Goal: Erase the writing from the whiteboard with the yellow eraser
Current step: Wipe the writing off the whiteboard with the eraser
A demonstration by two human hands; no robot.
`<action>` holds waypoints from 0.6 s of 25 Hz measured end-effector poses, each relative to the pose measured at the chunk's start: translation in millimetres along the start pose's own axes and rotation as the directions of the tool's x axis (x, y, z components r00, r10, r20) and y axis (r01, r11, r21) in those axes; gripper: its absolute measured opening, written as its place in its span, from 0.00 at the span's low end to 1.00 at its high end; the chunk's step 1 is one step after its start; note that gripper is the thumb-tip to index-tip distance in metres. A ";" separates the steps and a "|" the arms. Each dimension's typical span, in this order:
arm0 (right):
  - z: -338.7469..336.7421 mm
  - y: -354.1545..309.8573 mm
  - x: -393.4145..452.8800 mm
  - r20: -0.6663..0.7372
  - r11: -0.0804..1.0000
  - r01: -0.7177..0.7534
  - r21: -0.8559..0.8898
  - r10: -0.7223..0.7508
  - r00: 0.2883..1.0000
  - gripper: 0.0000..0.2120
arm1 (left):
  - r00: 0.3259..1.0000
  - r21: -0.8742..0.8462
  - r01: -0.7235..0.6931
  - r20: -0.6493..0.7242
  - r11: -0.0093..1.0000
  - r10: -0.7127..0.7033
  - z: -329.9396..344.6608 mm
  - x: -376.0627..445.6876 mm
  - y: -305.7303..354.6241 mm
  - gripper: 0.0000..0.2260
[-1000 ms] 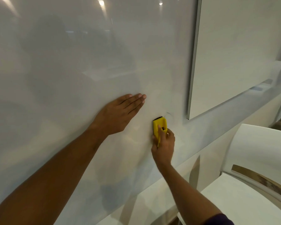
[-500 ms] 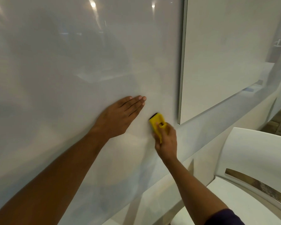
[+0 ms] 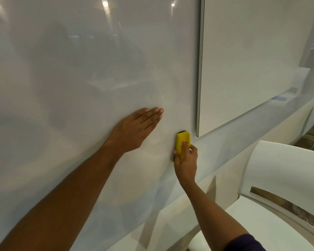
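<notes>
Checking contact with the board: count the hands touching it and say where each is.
2. The left hand lies flat on the whiteboard; the right hand presses the yellow eraser against it.

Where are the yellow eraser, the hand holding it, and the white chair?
yellow eraser (image 3: 183, 142): head view, on its yellow back above the fingers.
right hand (image 3: 187, 164): head view, on the back of the hand.
white chair (image 3: 283, 169): head view, on the backrest, at the right.

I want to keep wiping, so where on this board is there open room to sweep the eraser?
Open: whiteboard above and left of the left hand. Tight: yellow eraser in the right hand, between left hand and raised panel.
</notes>
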State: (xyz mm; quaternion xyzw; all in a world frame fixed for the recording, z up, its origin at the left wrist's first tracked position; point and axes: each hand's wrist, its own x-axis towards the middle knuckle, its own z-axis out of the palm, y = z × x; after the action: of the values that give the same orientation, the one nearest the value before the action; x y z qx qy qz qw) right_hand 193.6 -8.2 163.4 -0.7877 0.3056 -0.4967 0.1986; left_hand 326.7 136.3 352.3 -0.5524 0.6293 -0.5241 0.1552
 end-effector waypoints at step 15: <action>-16.3 -78.0 42.0 -0.186 0.955 0.283 0.087 -0.263 0.947 0.23 | 0.987 -0.043 0.159 0.018 0.986 -0.159 -73.6 -62.1 -80.1 0.27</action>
State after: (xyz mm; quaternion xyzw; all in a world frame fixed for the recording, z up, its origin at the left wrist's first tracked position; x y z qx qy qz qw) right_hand 214.4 20.4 246.3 -0.7640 0.1811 -0.6022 0.1446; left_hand 333.6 238.2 424.7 -0.6080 0.5936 -0.5166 0.1053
